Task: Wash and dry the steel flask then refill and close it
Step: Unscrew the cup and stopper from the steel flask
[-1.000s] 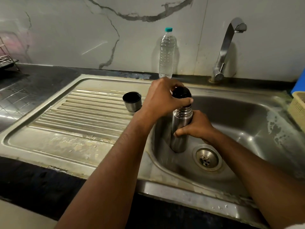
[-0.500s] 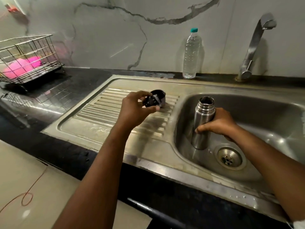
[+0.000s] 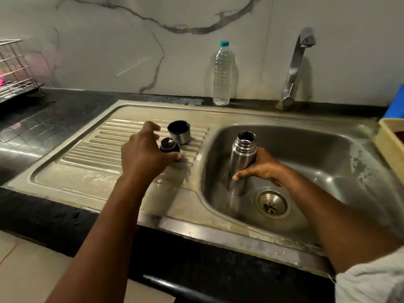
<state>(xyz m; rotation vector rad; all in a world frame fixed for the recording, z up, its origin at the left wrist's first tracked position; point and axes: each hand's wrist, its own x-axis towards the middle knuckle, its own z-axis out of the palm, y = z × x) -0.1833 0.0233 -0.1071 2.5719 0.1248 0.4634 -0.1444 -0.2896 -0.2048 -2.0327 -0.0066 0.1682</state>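
Steel flask (image 3: 241, 162) upright in sink basin (image 3: 317, 154), mouth uncapped | right hand (image 3: 261, 166) grip wrapped round its body | left hand (image 3: 145, 154) grip curled on black stopper (image 3: 168, 148) on the drainboard (image 3: 109, 149) | cup lid (image 3: 179, 132) just behind stopper | water bottle (image 3: 222, 73) by wall

I see a steel sink unit (image 3: 131, 189) mid-frame; cup lid (image 3: 179, 132) and black stopper (image 3: 169, 147) on its drainboard; flask (image 3: 241, 162) upright in basin; dark counter (image 3: 54, 119) at left.
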